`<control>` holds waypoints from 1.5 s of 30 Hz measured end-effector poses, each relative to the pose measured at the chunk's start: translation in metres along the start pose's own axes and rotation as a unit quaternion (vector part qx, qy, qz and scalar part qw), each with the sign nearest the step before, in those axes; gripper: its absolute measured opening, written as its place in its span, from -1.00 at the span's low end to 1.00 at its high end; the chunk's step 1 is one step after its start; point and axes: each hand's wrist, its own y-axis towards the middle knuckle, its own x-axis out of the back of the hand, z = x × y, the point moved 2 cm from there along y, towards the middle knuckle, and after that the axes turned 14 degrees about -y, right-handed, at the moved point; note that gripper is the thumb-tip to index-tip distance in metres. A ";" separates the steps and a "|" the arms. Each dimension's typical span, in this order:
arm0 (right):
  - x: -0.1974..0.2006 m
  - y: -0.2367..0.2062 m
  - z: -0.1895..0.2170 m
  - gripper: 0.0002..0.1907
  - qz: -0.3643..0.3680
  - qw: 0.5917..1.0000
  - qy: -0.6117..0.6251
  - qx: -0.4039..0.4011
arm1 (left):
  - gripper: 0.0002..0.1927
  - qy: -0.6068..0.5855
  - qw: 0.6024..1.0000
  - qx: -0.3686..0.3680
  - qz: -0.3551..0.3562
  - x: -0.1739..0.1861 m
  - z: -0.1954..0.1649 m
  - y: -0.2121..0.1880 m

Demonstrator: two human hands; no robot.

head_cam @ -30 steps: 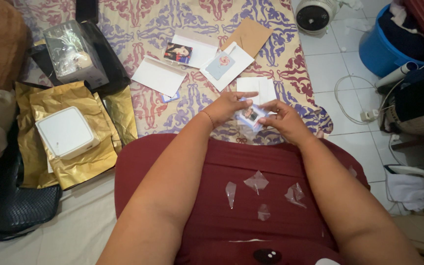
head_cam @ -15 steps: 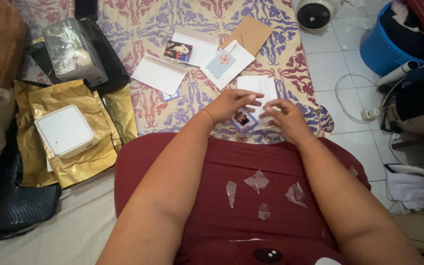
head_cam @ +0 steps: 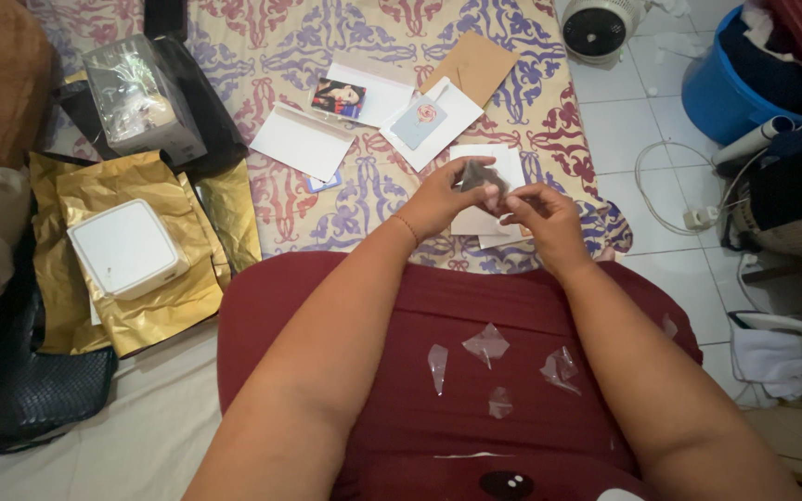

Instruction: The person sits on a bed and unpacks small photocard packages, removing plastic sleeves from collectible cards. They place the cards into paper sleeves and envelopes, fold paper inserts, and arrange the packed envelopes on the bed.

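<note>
My left hand (head_cam: 446, 195) and my right hand (head_cam: 544, 215) meet above the patterned mat (head_cam: 364, 195), and together they pinch a small dark card (head_cam: 481, 176) between the fingertips. White paper sheets (head_cam: 486, 223) lie on the mat just under the hands. Several scraps of clear film (head_cam: 486, 345) rest on my red-clothed lap (head_cam: 475, 315).
A white envelope (head_cam: 301, 141), a photo card (head_cam: 340, 96), a card with a flower (head_cam: 420, 121) and a brown envelope (head_cam: 472, 67) lie farther out. To the left are gold wrapping (head_cam: 150, 306), a white box (head_cam: 126, 249) and a clear box (head_cam: 141, 96). A fan (head_cam: 600, 26), blue bucket (head_cam: 726, 78) and cable (head_cam: 661, 186) are on the tiled floor.
Both hands lifted slightly and moved farther out over the white sheets. The small card turned, so its dark side shows now instead of the picture.
</note>
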 end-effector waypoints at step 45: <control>0.013 0.014 -0.036 -0.81 -0.124 0.972 0.076 -0.187 | -0.54 -0.030 0.984 0.156 -0.082 0.029 0.072 0.015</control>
